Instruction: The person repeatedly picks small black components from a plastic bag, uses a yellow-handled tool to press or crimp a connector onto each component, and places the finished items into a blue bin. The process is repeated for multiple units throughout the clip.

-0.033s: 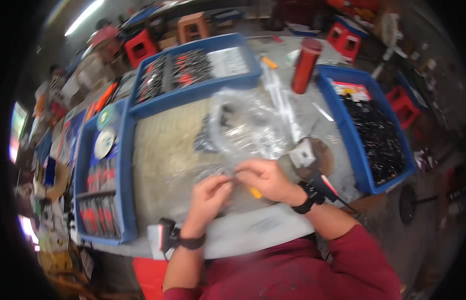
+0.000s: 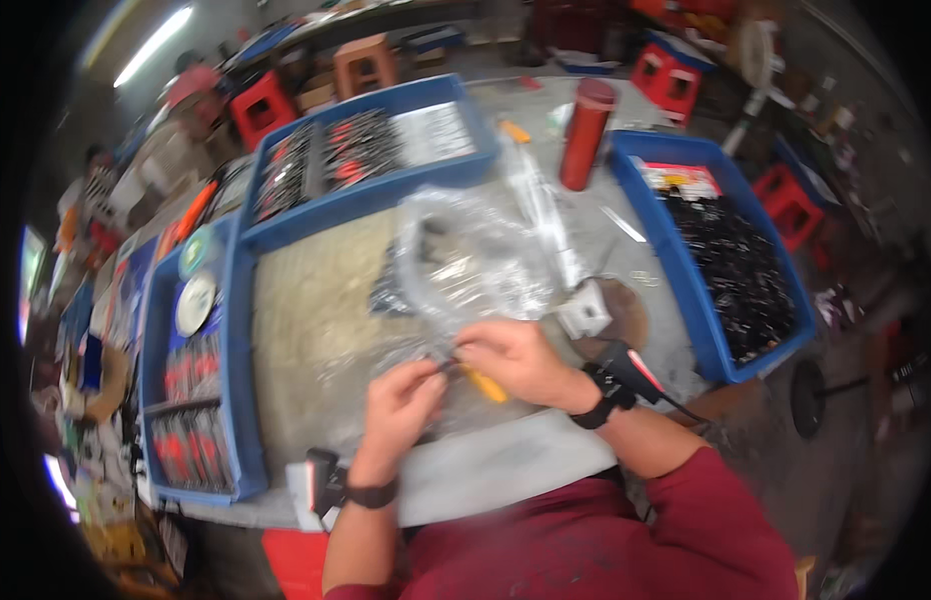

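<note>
My left hand [image 2: 401,402] and my right hand [image 2: 514,358] meet over the near part of the table, thumbs and fingers pinched together. A small dark piece [image 2: 447,365] shows between their fingertips, too blurred to name. Just below the right fingers lies a yellow piece like a tool handle [image 2: 486,384]. Beyond the hands is a crumpled clear plastic bag [image 2: 486,270], open at its top, with some contents that I cannot make out. Dark small parts in clear wrap [image 2: 391,285] lie against its left side.
Blue trays [image 2: 371,197] with packed black and red parts stand at the left and back. A blue bin [image 2: 686,290] of small black parts is on the right. A red cylinder [image 2: 586,140] stands behind the bag; a white block [image 2: 584,308] sits beside my right wrist.
The whole view has shifted slightly, so the table appears further left. More of the yellow piece shows below my right hand. Both hands stay pinched together.
</note>
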